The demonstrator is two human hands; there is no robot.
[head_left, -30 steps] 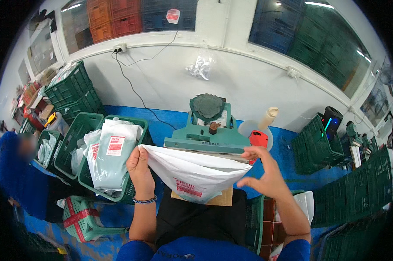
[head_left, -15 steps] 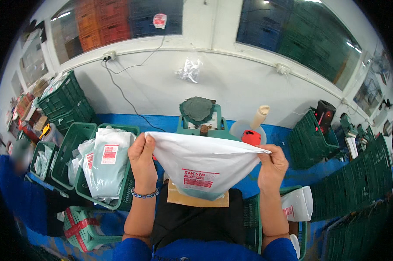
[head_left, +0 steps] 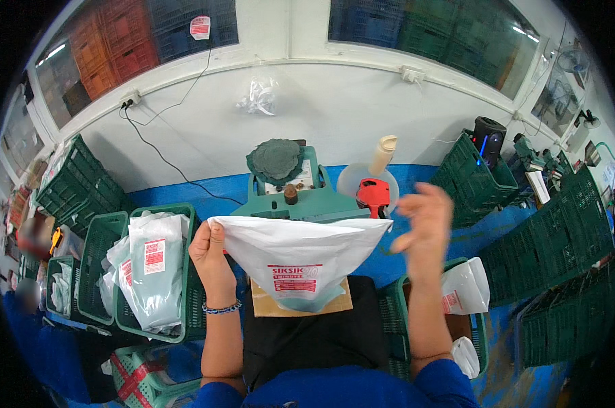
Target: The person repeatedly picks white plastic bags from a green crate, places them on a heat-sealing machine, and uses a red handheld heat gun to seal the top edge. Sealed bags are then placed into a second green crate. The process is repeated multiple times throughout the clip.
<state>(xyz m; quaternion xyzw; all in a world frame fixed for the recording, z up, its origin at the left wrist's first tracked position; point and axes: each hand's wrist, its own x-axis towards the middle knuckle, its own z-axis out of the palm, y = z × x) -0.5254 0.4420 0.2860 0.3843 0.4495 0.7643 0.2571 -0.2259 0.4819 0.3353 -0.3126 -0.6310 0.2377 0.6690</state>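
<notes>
A white plastic bag (head_left: 307,245) with red print hangs in front of me, its upper edge stretched sideways. Its left upper corner is pinched in my left hand (head_left: 211,255), thumb against the fingers. My right hand (head_left: 426,228), somewhat blurred, is raised just off the bag's right corner with fingers apart and nothing in it. Below the bag, a brown cardboard piece (head_left: 263,302) rests on my lap. Beyond the bag stands a green machine (head_left: 267,205) with a wrinkled dark green cover; the bag hides part of it.
Left, a green crate (head_left: 193,299) holds several printed bags (head_left: 156,272). A red tool (head_left: 373,193) and a cream bottle (head_left: 384,154) stand at a whitish tub. Right are a crate with white bags (head_left: 467,289), stacked green crates (head_left: 545,231) and a black speaker (head_left: 488,139). Another person sits at far left.
My right hand has let go of the bag's right corner and moved up with its fingers spread. My left hand still pinches the left corner. The whole view has shifted slightly.
</notes>
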